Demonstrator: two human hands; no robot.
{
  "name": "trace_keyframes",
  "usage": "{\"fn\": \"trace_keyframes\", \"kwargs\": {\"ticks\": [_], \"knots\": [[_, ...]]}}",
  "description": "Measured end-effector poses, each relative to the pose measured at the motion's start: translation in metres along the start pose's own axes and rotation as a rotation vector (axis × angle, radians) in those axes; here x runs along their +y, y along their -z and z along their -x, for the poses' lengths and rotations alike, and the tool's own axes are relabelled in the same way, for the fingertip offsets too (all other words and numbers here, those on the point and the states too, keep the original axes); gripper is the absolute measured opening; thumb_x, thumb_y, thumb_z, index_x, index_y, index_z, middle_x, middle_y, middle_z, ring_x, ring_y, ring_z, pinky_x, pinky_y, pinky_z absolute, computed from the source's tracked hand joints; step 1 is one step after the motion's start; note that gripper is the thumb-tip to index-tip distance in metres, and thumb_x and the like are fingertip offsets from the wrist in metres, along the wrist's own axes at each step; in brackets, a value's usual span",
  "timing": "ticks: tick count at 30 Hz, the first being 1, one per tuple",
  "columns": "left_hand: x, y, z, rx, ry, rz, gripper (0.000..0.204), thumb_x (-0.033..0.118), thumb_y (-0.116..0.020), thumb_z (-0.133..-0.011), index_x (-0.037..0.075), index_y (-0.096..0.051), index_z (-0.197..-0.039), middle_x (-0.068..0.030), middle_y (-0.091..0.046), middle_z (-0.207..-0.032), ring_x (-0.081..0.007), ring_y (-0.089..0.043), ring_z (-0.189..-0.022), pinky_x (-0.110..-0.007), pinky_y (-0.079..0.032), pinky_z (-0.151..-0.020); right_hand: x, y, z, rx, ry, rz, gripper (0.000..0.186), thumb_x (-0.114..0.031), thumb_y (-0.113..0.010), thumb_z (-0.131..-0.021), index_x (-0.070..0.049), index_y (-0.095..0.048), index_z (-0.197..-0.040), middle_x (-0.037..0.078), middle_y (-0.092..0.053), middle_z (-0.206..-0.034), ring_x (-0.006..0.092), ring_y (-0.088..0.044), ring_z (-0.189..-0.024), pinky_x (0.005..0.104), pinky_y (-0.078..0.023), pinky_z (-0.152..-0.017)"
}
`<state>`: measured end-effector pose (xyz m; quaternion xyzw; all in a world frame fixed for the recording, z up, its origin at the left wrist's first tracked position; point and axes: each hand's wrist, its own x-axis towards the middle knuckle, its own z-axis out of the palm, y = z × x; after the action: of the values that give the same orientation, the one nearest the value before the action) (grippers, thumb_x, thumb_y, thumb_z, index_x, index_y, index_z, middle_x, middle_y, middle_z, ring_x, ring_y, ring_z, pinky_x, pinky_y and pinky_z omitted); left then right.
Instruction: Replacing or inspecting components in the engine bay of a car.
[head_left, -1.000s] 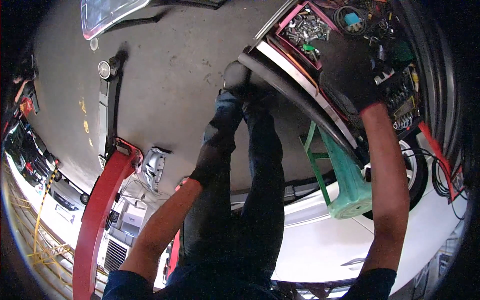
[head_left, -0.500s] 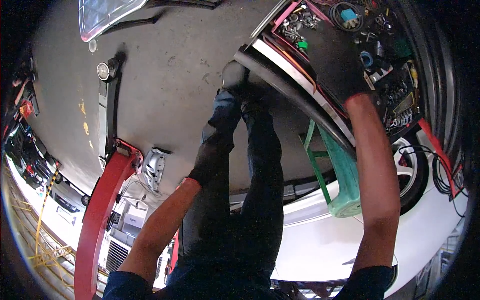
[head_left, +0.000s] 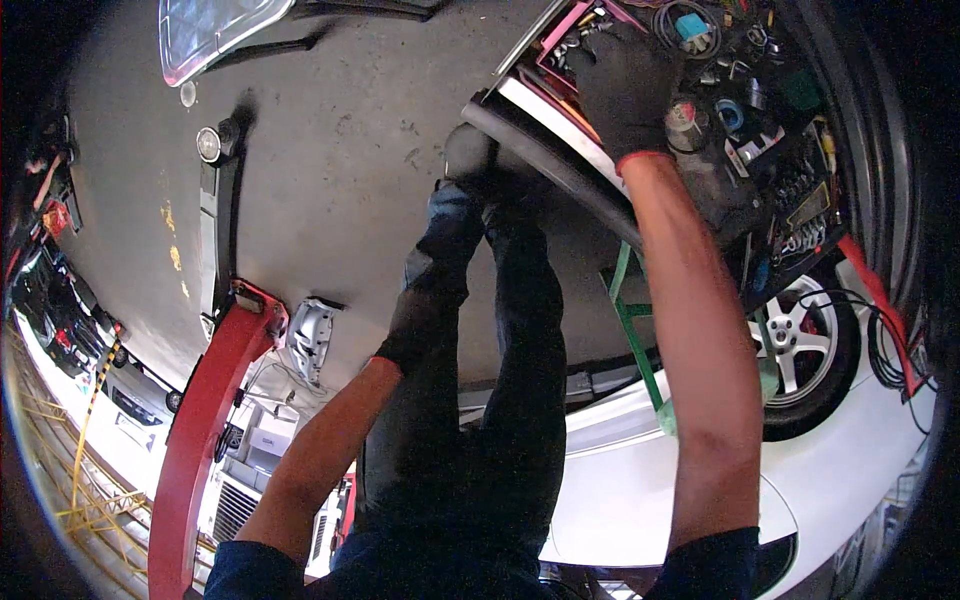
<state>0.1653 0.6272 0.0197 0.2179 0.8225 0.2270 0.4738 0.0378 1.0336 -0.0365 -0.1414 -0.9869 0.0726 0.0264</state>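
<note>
My right hand [head_left: 625,95], in a dark glove with a red cuff, reaches over the tool tray at upper right, into the pink bin [head_left: 552,47] of small metal fasteners. Its fingers are dark and bent down among them, and what they may hold is hidden. Beside it lie a round tin [head_left: 685,122], a blue ring-shaped item [head_left: 730,113], a coiled cable with a blue piece [head_left: 692,30] and several wrenches [head_left: 800,230]. My left hand [head_left: 405,340], also gloved, rests by my left thigh, its fingers lost against the dark trousers.
Below the tray are a green stool [head_left: 630,310] and a white car [head_left: 610,500] with its wheel [head_left: 795,340]. On the left are a red lift post [head_left: 200,460], a grey lift arm [head_left: 208,250], a silver part [head_left: 312,340] on the floor and a panel on legs [head_left: 215,35].
My right hand and forearm have moved forward and left, further into the pink bin, uncovering the round tin and more of the car wheel. My left hand has stayed by my thigh.
</note>
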Motion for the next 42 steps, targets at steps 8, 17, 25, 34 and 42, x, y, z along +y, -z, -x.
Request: {"fn": "trace_keyframes", "kwargs": {"ticks": [8,17,25,34,42], "knots": [[0.021,0.016,-0.005,-0.002,0.112,0.17,0.025,0.021,-0.06,-0.096,0.004,-0.063,-0.114,-0.0224,-0.065,-0.106,-0.0412,-0.061,-0.104,-0.046,-0.05,-0.087,0.005,0.056,0.039,0.136,-0.19,-0.687,0.017,-0.012,-0.075,-0.087,-0.004,-0.077,-0.101,0.01,-0.075,-0.09,0.0201,-0.071,-0.08,0.0344,-0.055,-0.074],[0.021,-0.01,-0.023,0.179,-0.091,0.155,0.019,0.02,-0.061,-0.096,0.004,-0.067,-0.105,-0.0154,-0.068,-0.098,-0.0295,-0.063,-0.097,-0.04,-0.052,-0.085,-0.018,0.137,0.076,0.093,-0.679,-1.088,0.02,-0.014,-0.074,-0.09,-0.003,-0.075,-0.106,0.008,-0.075,-0.098,0.0201,-0.069,-0.085,0.0346,-0.053,-0.087],[0.085,-0.007,-0.181,0.062,-0.382,-0.418,0.027,0.027,-0.066,-0.092,0.009,-0.074,-0.111,-0.0167,-0.075,-0.102,-0.0307,-0.072,-0.097,-0.041,-0.055,-0.084,-0.05,0.091,0.264,0.327,-1.387,-2.014,0.015,-0.016,-0.06,-0.099,-0.011,-0.067,-0.111,0.007,-0.068,-0.095,0.0209,-0.064,-0.087,0.0346,-0.054,-0.073],[0.229,0.017,-0.177,-0.184,-0.135,-0.541,0.03,0.039,-0.072,-0.08,0.013,-0.078,-0.094,-0.0155,-0.075,-0.095,-0.0377,-0.07,-0.093,-0.046,-0.056,-0.081,0.036,0.08,0.311,-0.189,-1.299,-1.303,0.017,-0.025,-0.057,-0.1,-0.012,-0.068,-0.101,0.006,-0.066,-0.083,0.0192,-0.061,-0.072,0.0352,-0.049,-0.064],[0.156,0.045,-0.302,0.245,-0.068,-0.103,0.027,0.026,-0.079,-0.073,0.007,-0.072,-0.091,-0.0124,-0.072,-0.099,-0.0332,-0.069,-0.09,-0.043,-0.055,-0.076,0.073,0.1,0.222,0.239,-1.444,-1.844,0.02,-0.02,-0.058,-0.102,-0.01,-0.064,-0.118,0.0,-0.062,-0.087,0.014,-0.056,-0.075,0.0312,-0.051,-0.073]]}}
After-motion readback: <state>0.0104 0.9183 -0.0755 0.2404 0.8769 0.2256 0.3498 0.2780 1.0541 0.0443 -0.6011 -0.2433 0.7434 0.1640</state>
